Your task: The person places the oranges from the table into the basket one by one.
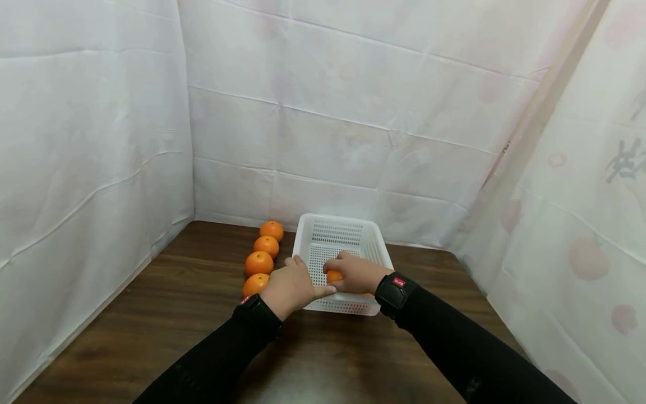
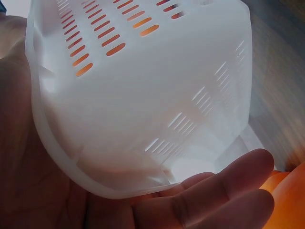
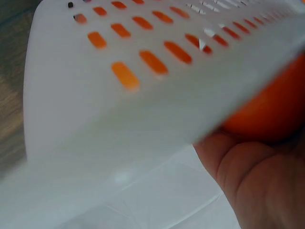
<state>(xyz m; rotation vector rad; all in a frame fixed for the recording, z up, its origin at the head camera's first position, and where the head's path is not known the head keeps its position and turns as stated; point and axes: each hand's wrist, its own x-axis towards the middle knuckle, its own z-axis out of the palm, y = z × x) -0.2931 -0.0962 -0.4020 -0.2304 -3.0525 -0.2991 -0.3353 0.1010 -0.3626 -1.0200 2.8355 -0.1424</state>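
Note:
In the head view, a white perforated plastic basket (image 1: 348, 220) stands on the table. My right hand (image 1: 359, 274) reaches down inside it and grips an orange (image 1: 333, 276) near the front wall. A bit of orange colour shows under that hand, mostly hidden. My left hand (image 1: 291, 285) rests against the front left corner of the basket, thumb along the near rim and fingers along the left side. Its fingers (image 2: 224, 183) look nearly straight in the left wrist view. Orange fruit (image 3: 276, 107) shows beside the right palm in the right wrist view.
Several oranges (image 1: 259, 263) form a row left of the basket, the nearest close to my left hand. Brown wood-grain table (image 1: 166, 314) lies underneath. White curtains (image 1: 323, 129) hang behind and on both sides.

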